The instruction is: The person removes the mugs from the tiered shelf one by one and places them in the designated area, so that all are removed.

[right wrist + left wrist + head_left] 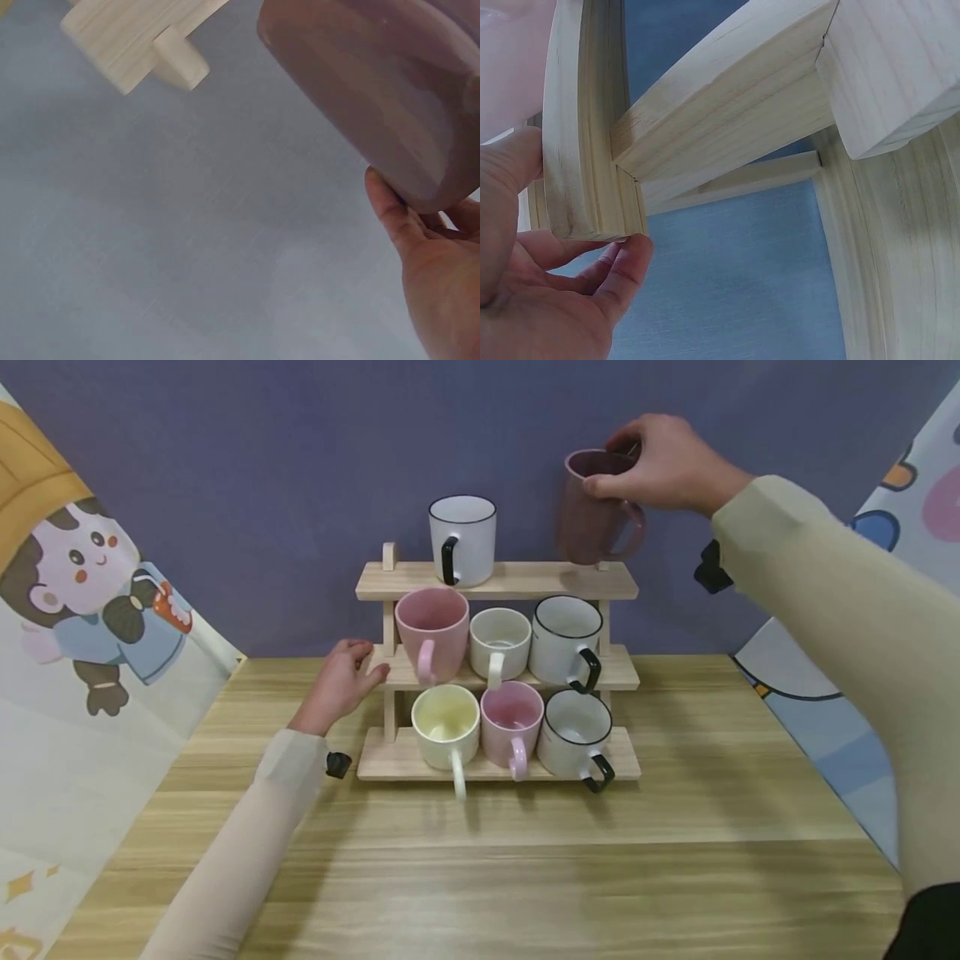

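High on the right, my right hand (672, 467) pinches the rim of a mauve mug (587, 522), thumb on the near side. The mug is upright with its handle to the right, and its base overlaps the right end of the top shelf board. In the right wrist view fingertips (384, 196) lie against the rim. My left hand (339, 687) grips the left end of the middle board of a wooden three-tier rack (517, 578); the left wrist view shows the thumb on one face of the board (570, 165) and fingers around its end.
A white mug (476, 547) with black handle stands on the top tier's left. Pink (442, 643), cream (500, 639) and white (558, 647) mugs fill the middle tier. Yellow (442, 735), pink (506, 735) and white (566, 747) mugs stand below. A blue-grey wall (300, 510) rises behind.
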Available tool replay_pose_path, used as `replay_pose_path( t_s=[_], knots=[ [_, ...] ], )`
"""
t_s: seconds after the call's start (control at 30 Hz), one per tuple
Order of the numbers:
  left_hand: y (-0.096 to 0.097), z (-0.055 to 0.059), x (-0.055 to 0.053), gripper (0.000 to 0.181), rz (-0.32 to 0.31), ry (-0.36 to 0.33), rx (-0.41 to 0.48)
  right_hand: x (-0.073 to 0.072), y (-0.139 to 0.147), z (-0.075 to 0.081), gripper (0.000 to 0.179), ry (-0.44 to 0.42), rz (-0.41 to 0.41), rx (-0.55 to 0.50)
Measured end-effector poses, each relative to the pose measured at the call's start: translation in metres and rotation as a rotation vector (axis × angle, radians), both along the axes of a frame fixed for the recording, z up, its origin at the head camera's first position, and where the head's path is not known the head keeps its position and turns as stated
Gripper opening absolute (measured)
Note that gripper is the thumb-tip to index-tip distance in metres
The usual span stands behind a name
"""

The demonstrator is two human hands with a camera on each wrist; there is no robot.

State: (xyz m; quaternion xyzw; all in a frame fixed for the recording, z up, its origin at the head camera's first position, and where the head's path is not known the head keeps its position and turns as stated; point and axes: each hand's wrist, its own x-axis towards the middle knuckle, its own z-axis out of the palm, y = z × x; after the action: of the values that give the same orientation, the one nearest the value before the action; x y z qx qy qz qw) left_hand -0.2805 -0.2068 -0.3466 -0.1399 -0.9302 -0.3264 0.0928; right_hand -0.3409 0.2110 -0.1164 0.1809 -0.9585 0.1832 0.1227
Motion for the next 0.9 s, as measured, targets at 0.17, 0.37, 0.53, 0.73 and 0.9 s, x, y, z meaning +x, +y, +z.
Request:
replay_pose_path(
  t_s=[0.17, 0.37, 0.53, 0.73, 0.9],
  knots=[
    [-0.002, -0.001, 0.001, 0.057, 0.004, -0.020, -0.016, -0.001, 0.014, -0.004, 0.079, -0.001, -0.012, -0.012],
    [-0.001, -0.001, -0.001, 0.058, -0.004, -0.026, -0.022, 0.004, 0.036, -0.006, 0.078, -0.006, -0.033, 0.016],
    [0.004, 0.002, -0.003, 0.059, -0.012, -0.028, -0.034, 0.009, 0.060, -0.008, 0.079, -0.005, -0.060, 0.053],
    [0.007, 0.003, -0.003, 0.058, -0.010, -0.034, -0.031, 0.011, 0.086, -0.015, 0.084, -0.028, -0.104, 0.076],
    [0.005, 0.003, -0.003, 0.057, -0.007, -0.031, -0.027, 0.009, 0.105, -0.023, 0.086, -0.070, -0.145, 0.075]
  ],
)
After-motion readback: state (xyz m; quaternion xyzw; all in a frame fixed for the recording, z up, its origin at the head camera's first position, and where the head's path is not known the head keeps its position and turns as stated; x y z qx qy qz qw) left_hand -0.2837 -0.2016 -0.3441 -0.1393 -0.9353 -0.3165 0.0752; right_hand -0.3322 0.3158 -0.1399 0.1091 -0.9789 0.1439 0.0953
